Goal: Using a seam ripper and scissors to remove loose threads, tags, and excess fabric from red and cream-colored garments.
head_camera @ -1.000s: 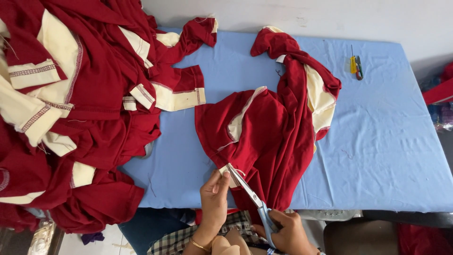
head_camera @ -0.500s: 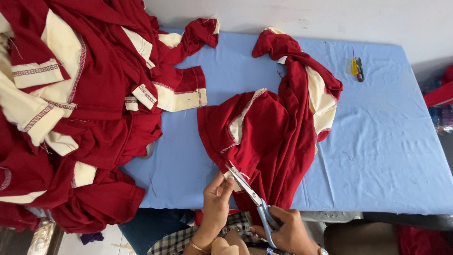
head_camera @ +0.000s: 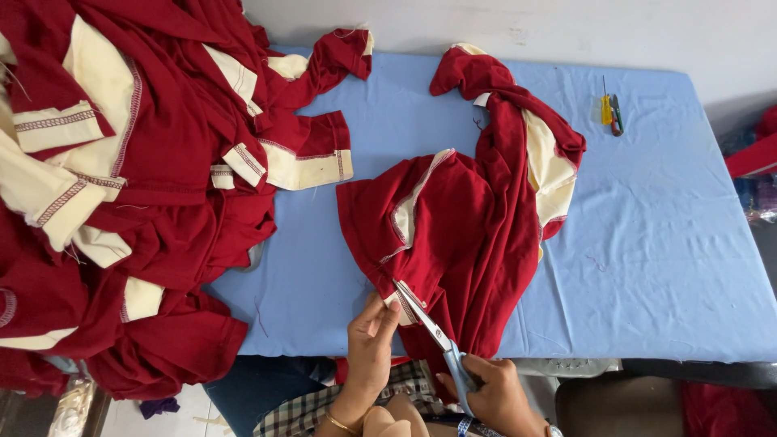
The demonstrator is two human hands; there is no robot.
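A pile of red and cream garments [head_camera: 121, 186] covers the left of the blue table [head_camera: 664, 243]. The left hand [head_camera: 371, 344] pinches the hem of a crumpled red garment [head_camera: 469, 235] with cream panels, lying mid-table. The right hand [head_camera: 498, 392] grips scissors [head_camera: 429, 328], blades at that hem.

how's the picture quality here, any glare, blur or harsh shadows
Head view: even, soft light, no glare on the blue table cover; sharp focus on the red garment and scissors; only faint shadows under the folds; left hand and right hand are cropped by the bottom edge; slight wide-angle bend at the table's edges.
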